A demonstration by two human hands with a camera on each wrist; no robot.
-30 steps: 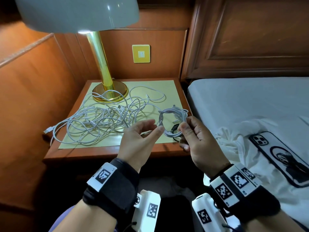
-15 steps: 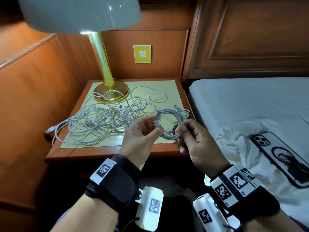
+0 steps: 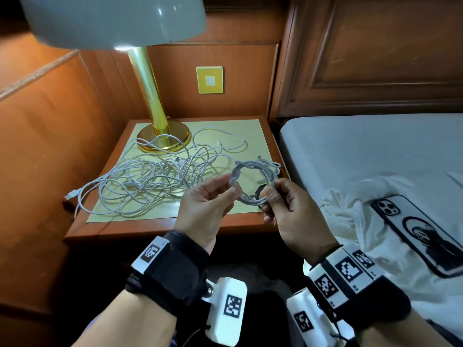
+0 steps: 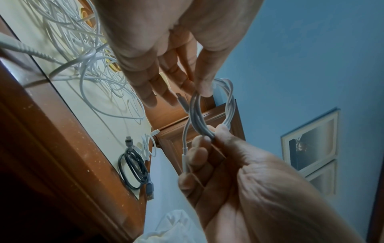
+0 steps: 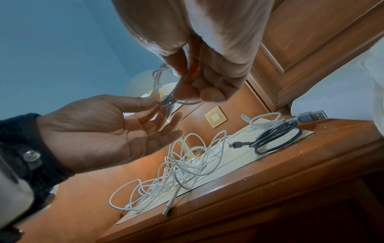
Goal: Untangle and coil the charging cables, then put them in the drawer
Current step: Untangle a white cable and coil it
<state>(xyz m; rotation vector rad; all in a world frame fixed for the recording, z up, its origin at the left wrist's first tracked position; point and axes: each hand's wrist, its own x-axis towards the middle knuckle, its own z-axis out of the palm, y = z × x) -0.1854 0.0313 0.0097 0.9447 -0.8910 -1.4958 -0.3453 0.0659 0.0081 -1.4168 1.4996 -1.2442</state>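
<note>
Both hands hold the white coil point(image 3: 253, 182) above the nightstand's point(image 3: 160, 229) front right corner: the right hand point(image 3: 288, 211) pinches its near side as before, while the left hand point(image 3: 208, 204), earlier barely touching, now pinches the coil's left side. The tangle point(image 3: 150, 181) stays mid-nightstand.

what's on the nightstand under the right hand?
A coiled dark cable with a grey USB plug lies on the nightstand beside a small white cable coil. In the head view the right hand and its white coil mostly cover them.
</note>
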